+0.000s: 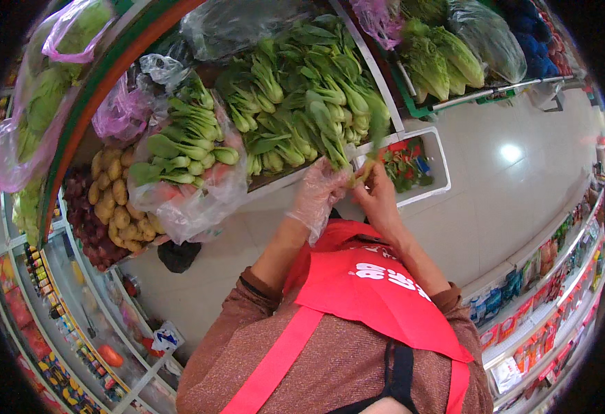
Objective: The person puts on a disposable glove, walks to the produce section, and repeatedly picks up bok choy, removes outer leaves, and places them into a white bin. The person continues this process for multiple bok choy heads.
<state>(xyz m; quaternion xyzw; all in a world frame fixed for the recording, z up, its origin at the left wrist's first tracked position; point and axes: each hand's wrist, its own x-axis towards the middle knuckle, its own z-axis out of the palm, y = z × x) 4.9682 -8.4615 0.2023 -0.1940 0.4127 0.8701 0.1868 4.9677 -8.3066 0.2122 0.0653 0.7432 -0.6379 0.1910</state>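
A clear plastic glove covers my left hand [323, 183], which is closed around the base of a head of bok choy [328, 137]. Its leaves point away from me over the heap. My bare right hand [379, 194] pinches a yellowish-green leaf stalk [367, 168] close beside the left fingers. The stalk's leaf looks blurred, and I cannot tell whether it is still joined to the head. Beyond both hands, bok choy heads [281, 103] lie piled on the display stand. A plastic bag [193, 209] to the left has more bok choy [193, 139] lined up on it.
Below right of the stand, a white foam box [439, 155] holds leaves and red bits. Potatoes [121, 207] and red onions [85, 217] lie at the left. A green crate [421, 108] carries lettuce [444, 62]. Packed shelves [540, 310] line the right side of the tiled floor [483, 196].
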